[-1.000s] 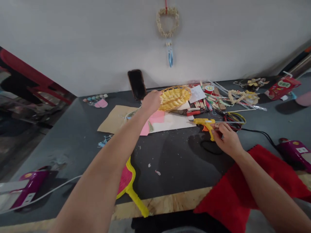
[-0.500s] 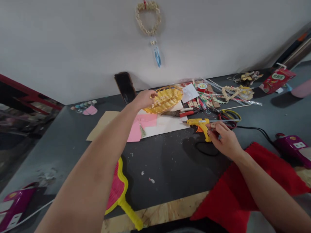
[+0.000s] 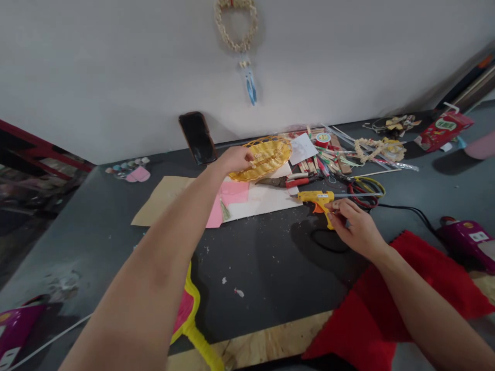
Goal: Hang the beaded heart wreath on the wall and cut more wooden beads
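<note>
My left hand (image 3: pixel 236 158) is over the left part of a gold woven basket (image 3: pixel 275 153), its fingers drawn together at small pale pieces I cannot make out clearly. The basket rests partly on white and pink sheets. My right hand (image 3: pixel 353 224) grips the handle of a yellow glue gun (image 3: pixel 316 196) with an orange trigger. A clear glue stick (image 3: pixel 359 195) sticks out of the gun's back, and its nozzle points left, above the edge of the white sheet (image 3: pixel 266 198). Red-handled pliers (image 3: pixel 297 179) lie between the basket and the gun.
A phone (image 3: pixel 198 138) leans on the wall. Matchsticks, thread and scissors (image 3: pixel 363 185) crowd the back right, near a red drink carton (image 3: pixel 444 129). A yellow-edged pink fan (image 3: pixel 189 304) lies at the front, red cloth (image 3: pixel 359 319) at the right, with purple power strips (image 3: pixel 469 239) at the sides.
My left hand has shifted slightly right and down over the basket, now hiding most of the small pale pieces. My right hand still holds the glue gun in nearly the same spot.
</note>
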`<act>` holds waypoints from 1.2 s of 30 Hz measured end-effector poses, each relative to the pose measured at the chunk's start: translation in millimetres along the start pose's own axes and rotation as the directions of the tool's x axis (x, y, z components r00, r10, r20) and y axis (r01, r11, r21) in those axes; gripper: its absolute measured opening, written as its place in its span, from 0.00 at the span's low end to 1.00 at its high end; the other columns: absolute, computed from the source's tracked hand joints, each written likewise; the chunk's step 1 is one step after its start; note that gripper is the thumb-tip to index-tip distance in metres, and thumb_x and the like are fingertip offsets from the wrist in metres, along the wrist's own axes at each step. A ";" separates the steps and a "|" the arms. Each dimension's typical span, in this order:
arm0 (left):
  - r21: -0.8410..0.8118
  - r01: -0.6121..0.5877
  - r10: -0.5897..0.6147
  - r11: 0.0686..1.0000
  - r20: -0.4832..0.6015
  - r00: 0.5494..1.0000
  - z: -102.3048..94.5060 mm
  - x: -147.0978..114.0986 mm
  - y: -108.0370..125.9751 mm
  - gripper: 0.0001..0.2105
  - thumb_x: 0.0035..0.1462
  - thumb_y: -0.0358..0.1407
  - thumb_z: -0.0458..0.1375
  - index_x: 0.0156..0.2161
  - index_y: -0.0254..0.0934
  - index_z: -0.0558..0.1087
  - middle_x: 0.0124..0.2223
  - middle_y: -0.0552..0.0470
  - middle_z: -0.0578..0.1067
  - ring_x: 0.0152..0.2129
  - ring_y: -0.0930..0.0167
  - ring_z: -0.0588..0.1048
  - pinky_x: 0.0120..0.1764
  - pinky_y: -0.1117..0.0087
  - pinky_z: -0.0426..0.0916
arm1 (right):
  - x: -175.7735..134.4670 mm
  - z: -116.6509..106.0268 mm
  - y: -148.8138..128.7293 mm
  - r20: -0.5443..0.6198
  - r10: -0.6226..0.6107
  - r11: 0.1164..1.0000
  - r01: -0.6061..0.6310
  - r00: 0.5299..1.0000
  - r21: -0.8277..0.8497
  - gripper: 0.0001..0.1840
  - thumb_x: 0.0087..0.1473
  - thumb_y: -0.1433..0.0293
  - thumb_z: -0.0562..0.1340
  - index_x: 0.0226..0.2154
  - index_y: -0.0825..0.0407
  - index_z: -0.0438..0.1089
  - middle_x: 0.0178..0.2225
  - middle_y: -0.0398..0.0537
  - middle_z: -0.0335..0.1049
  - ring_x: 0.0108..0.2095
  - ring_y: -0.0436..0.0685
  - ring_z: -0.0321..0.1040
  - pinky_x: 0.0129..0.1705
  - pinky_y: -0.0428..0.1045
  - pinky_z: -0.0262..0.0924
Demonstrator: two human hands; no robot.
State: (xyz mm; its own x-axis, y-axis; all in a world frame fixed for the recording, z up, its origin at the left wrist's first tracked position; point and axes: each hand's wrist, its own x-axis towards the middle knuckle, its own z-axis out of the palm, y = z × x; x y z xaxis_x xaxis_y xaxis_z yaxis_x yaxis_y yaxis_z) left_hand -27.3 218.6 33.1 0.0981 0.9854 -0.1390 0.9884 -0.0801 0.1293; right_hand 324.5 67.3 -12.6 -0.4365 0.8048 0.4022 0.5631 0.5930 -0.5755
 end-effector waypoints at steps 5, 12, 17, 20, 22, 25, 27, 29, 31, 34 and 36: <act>-0.036 0.042 -0.044 0.998 -0.068 0.997 -4.9 10.3 4.2 0.22 0.51 0.28 0.55 0.52 0.38 0.73 0.51 0.48 0.77 0.43 0.68 0.75 0.43 0.74 0.66 | -0.1 1.4 2.5 0.014 -0.014 1.000 0.014 1.000 -0.006 0.02 0.61 0.72 0.56 0.36 0.49 0.63 0.41 0.52 0.70 0.42 0.56 0.73 0.39 0.49 0.69; -0.023 0.083 -0.085 0.996 -0.096 0.992 2.3 20.1 23.5 0.13 0.51 0.35 0.57 0.41 0.37 0.80 0.43 0.42 0.80 0.41 0.59 0.76 0.45 0.65 0.67 | -0.7 -0.8 5.9 0.016 0.014 1.000 -0.014 1.000 0.004 0.03 0.61 0.72 0.56 0.34 0.49 0.62 0.40 0.52 0.71 0.41 0.55 0.72 0.39 0.49 0.68; -0.090 0.068 -0.069 0.994 -0.006 0.998 -13.7 14.2 7.3 0.15 0.50 0.34 0.57 0.44 0.37 0.78 0.43 0.46 0.80 0.39 0.66 0.76 0.42 0.70 0.67 | -0.7 -2.5 5.0 0.007 0.009 1.000 -0.009 1.000 0.006 0.04 0.61 0.73 0.56 0.33 0.50 0.62 0.40 0.52 0.71 0.42 0.55 0.72 0.39 0.48 0.68; -0.161 0.042 -0.010 0.986 0.196 0.981 -19.9 8.1 -4.4 0.17 0.45 0.33 0.60 0.43 0.36 0.78 0.43 0.48 0.81 0.39 0.67 0.77 0.41 0.72 0.67 | 0.2 -2.2 4.4 0.005 0.002 1.000 -0.002 1.000 0.013 0.04 0.61 0.73 0.56 0.33 0.50 0.62 0.39 0.51 0.71 0.43 0.55 0.73 0.40 0.48 0.68; -0.173 0.032 0.014 0.984 0.254 0.967 -21.1 2.7 -6.5 0.19 0.44 0.32 0.59 0.44 0.36 0.78 0.44 0.49 0.80 0.40 0.67 0.77 0.41 0.73 0.67 | 0.7 -1.7 4.7 0.004 0.006 1.000 -0.006 1.000 0.015 0.04 0.60 0.73 0.56 0.33 0.50 0.63 0.39 0.51 0.71 0.42 0.54 0.73 0.40 0.47 0.68; -0.162 0.042 -0.010 0.986 0.197 0.980 -22.7 -8.9 0.1 0.20 0.46 0.32 0.57 0.47 0.36 0.77 0.45 0.48 0.80 0.40 0.67 0.77 0.41 0.73 0.67 | 1.1 -0.8 5.5 0.002 0.012 1.000 -0.012 1.000 0.017 0.04 0.60 0.72 0.56 0.33 0.50 0.63 0.39 0.52 0.72 0.40 0.54 0.73 0.38 0.48 0.68; -0.129 0.045 -0.027 0.991 0.132 0.991 -25.5 -19.2 7.8 0.20 0.48 0.35 0.56 0.48 0.36 0.76 0.47 0.47 0.79 0.41 0.66 0.77 0.41 0.72 0.67 | 1.0 -0.2 6.1 -0.005 0.014 1.000 -0.014 1.000 0.016 0.04 0.60 0.72 0.56 0.33 0.50 0.64 0.38 0.52 0.73 0.40 0.55 0.74 0.38 0.48 0.68; -0.088 0.039 -0.034 0.995 0.055 0.998 -29.1 -31.7 15.3 0.20 0.50 0.37 0.56 0.49 0.36 0.76 0.48 0.47 0.78 0.41 0.65 0.76 0.42 0.70 0.67 | 1.0 -0.3 7.2 -0.023 0.014 1.000 -0.014 1.000 0.010 0.04 0.60 0.71 0.55 0.36 0.50 0.66 0.39 0.52 0.74 0.40 0.55 0.74 0.38 0.49 0.69; -0.075 0.029 -0.030 0.997 -0.014 0.999 -32.0 -46.7 21.2 0.20 0.52 0.39 0.55 0.49 0.36 0.76 0.47 0.46 0.78 0.40 0.64 0.76 0.42 0.68 0.67 | 1.3 -2.0 9.5 -0.063 0.014 1.000 -0.014 0.998 -0.005 0.06 0.60 0.71 0.55 0.38 0.50 0.67 0.40 0.52 0.75 0.41 0.56 0.74 0.40 0.49 0.69; -0.086 -0.021 0.014 0.996 -0.089 0.996 -31.6 -76.0 26.7 0.20 0.55 0.41 0.52 0.50 0.37 0.75 0.46 0.46 0.78 0.37 0.64 0.76 0.42 0.66 0.68 | 1.7 -8.5 16.5 -0.203 0.061 0.998 -0.066 0.977 -0.016 0.08 0.60 0.70 0.55 0.40 0.50 0.69 0.40 0.52 0.76 0.42 0.57 0.74 0.44 0.51 0.69; -0.098 -0.085 0.073 0.992 -0.116 0.991 -26.2 -100.8 27.5 0.20 0.56 0.42 0.51 0.49 0.37 0.75 0.47 0.46 0.77 0.37 0.64 0.75 0.43 0.64 0.68 | 1.7 -14.5 23.0 -0.334 0.119 0.992 -0.126 0.935 0.000 0.09 0.60 0.69 0.55 0.40 0.51 0.69 0.40 0.52 0.76 0.42 0.57 0.73 0.45 0.53 0.68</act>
State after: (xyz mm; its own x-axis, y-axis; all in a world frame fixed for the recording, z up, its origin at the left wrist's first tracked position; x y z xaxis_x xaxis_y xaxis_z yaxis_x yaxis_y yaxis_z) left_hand -13.0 121.0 76.4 0.1560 0.9877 -0.0144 0.9603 -0.1482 0.2364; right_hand 346.9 82.6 -14.9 -0.1067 0.8313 0.5455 0.6136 0.4868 -0.6217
